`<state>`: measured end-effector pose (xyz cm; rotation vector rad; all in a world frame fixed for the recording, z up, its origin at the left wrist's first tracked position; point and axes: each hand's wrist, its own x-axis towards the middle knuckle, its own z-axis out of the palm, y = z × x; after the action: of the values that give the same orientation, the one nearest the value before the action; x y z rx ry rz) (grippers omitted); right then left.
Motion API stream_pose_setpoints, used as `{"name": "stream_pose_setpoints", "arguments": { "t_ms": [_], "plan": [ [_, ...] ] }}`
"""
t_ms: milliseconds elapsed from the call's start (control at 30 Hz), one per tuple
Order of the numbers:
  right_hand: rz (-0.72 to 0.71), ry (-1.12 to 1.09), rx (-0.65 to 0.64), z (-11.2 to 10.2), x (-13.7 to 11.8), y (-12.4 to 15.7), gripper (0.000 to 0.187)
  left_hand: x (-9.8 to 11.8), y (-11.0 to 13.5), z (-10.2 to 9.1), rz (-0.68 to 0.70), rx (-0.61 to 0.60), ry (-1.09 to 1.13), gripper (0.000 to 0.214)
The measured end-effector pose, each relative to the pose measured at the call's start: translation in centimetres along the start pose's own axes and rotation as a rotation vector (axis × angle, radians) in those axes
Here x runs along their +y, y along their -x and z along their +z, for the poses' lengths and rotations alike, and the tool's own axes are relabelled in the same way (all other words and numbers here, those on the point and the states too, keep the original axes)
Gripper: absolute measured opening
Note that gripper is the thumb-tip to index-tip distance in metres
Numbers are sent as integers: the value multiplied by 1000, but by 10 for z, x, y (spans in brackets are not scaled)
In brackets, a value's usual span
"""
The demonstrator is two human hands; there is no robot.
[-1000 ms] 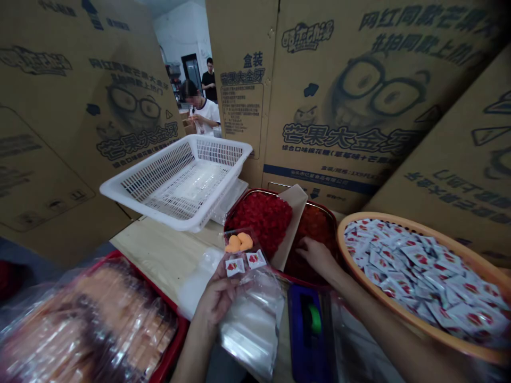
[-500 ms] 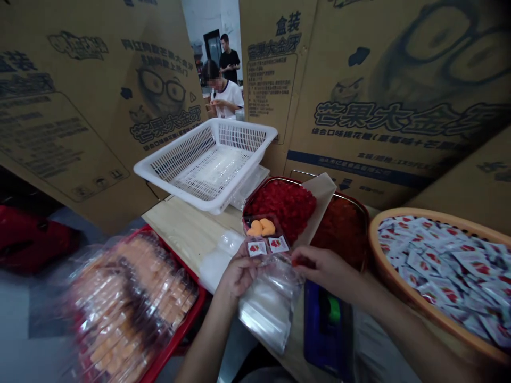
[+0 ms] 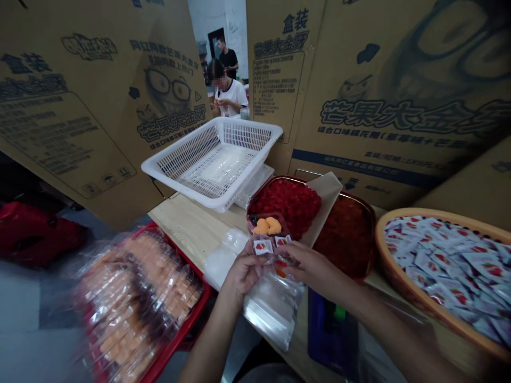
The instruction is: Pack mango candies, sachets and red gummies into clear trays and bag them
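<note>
Left hand (image 3: 243, 271) fingers closed on small clear bag (image 3: 271, 236) holding orange sweets (image 3: 265, 226) and sachets (image 3: 263, 247); right hand (image 3: 315, 268) at its 3 o'clock, fingers pinched on lower edge.

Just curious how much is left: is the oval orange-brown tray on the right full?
Full: white sachets with red print cover the oval tray right out to its rim.

Clear plastic bag (image 3: 273, 308): glossy, thin. White plastic basket (image 3: 211, 165): smooth, low sheen. Pale wooden table (image 3: 183, 229): smooth. Cardboard cartons (image 3: 383, 80), upper frame: matt, printed.
</note>
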<state>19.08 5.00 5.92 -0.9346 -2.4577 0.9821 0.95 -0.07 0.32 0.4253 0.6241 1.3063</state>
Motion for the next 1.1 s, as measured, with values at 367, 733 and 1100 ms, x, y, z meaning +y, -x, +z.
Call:
{"name": "stream_pose_setpoints", "arguments": {
  "t_ms": [367, 733, 1100],
  "plan": [
    [535, 448, 48, -35, 88, 26, 30, 1, 0, -1, -16, 27, 21, 72],
    [510, 148, 150, -35, 106, 28, 8, 2, 1, 2, -2, 62, 9, 67],
    [655, -420, 382, -51, 89, 36, 19, 2, -7, 8, -10, 46, 1, 69]
  ]
}}
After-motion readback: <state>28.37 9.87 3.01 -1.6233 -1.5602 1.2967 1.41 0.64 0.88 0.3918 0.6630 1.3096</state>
